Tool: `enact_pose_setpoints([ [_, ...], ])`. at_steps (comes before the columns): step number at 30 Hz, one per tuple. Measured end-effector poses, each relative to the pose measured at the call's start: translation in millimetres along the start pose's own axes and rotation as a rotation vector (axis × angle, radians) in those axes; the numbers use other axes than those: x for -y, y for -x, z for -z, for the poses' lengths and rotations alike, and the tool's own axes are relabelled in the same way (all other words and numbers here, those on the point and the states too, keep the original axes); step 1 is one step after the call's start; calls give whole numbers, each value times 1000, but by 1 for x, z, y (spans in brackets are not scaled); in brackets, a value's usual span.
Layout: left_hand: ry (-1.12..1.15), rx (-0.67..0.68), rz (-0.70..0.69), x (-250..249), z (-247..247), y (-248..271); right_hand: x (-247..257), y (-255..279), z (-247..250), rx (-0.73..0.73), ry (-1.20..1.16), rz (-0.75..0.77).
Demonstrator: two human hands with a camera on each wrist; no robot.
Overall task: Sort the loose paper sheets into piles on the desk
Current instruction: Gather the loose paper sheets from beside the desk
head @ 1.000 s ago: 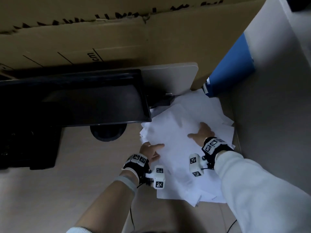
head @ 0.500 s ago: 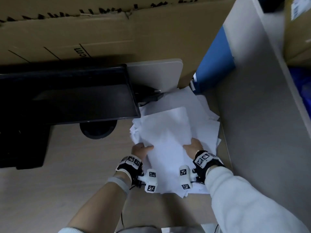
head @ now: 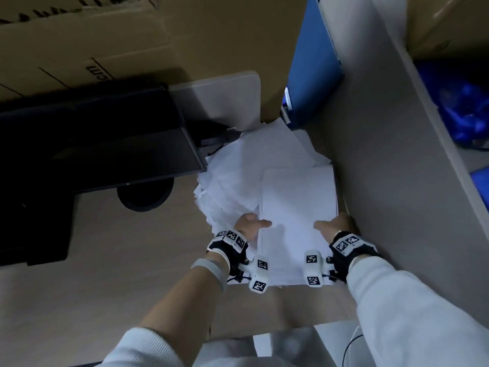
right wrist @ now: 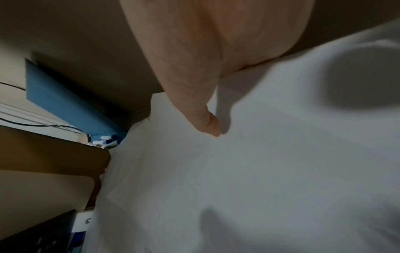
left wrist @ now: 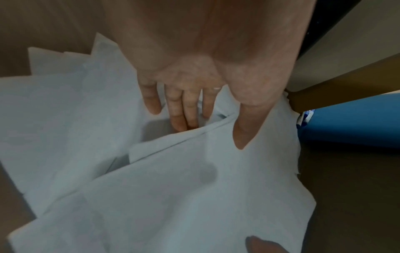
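A squared stack of white sheets [head: 296, 205] lies at the desk's right side, against the grey partition. To its left and behind it spreads a loose heap of white sheets [head: 238, 178]. My left hand [head: 250, 226] grips the stack's left edge. In the left wrist view its thumb lies on top of the stack [left wrist: 194, 179] and its fingers [left wrist: 181, 119] are tucked under the edge. My right hand [head: 332, 225] holds the right edge; its thumb [right wrist: 207, 123] presses on the top sheet [right wrist: 259, 171] and its fingers are hidden beneath the paper.
A black monitor [head: 92, 144] on a round base [head: 145, 200] stands to the left. A blue folder [head: 312, 70] leans at the back beside the grey partition [head: 383, 154]. A cardboard box [head: 105, 35] lines the rear. Bare wooden desk [head: 92, 274] lies near left.
The sheets between my hands have moved right to the partition and now lie as a squared stack. Both hands went with them and now hold its two side edges.
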State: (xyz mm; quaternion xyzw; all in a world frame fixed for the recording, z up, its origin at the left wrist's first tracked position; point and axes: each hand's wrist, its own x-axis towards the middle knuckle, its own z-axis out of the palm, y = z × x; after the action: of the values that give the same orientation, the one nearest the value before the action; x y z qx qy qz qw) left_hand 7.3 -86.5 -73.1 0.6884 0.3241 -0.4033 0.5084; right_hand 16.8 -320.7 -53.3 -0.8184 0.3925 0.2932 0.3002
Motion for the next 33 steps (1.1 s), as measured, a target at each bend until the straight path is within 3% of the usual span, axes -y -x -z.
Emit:
enact_pose_setpoints([
  [3,-27,49,22,6,-8,-3,-5,1,-1,71,-15,57],
  [10,-195,-106,-156,-20,-22,16,-18,12,15,51,-150,63],
  [13,-284,-363,-236,-30,-12,12,-25,12,27,-37,-245,81],
  [15,-496,-499,-240,-31,-4,10,-24,17,33,-101,-313,95],
  [17,-681,-351,-173,-30,3,0,-22,23,35,-149,-391,106],
  [19,-738,-146,-126,-33,10,-10,-19,29,35,-170,-476,136],
  [20,-736,-109,-119,-37,15,-13,-16,32,37,-192,-509,159],
  [23,-618,-81,-93,-49,23,-12,-8,31,36,-208,-588,182],
  [25,-544,-54,-93,-49,23,-9,-5,25,33,-130,-584,172],
  [28,-485,-64,-71,-36,18,-10,1,22,31,-7,-472,105],
  [33,-440,76,-108,-22,21,-7,14,29,30,43,-304,4],
])
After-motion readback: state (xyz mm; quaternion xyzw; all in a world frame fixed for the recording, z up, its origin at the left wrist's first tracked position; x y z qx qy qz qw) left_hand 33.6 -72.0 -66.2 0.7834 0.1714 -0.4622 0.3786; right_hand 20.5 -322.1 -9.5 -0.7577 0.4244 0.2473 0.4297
